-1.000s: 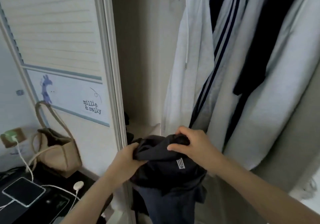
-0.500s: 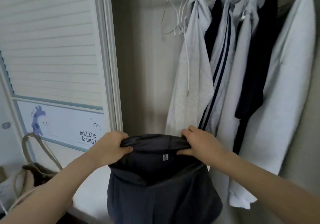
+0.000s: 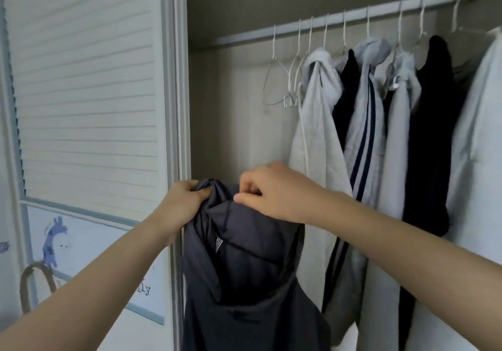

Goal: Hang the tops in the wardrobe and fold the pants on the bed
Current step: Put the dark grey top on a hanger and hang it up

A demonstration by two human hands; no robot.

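A dark grey top with a small white logo hangs down from both my hands in front of the open wardrobe. My left hand grips a bunched fold at its upper edge. My right hand pinches the fabric just to the right of that, fingers curled. Above, a white rail carries several empty white hangers at its left part. To their right hang several tops: a white hooded one, a striped one, a black one.
The white slatted wardrobe door with a blue animal sticker stands at my left, its frame beside my left hand. A brown bag handle shows at the lower left. The wardrobe's back wall is bare left of the hangers.
My view has lifted to the rail and hangers. Both hands have raised the dark top and drawn closer together, bunching its upper edge.
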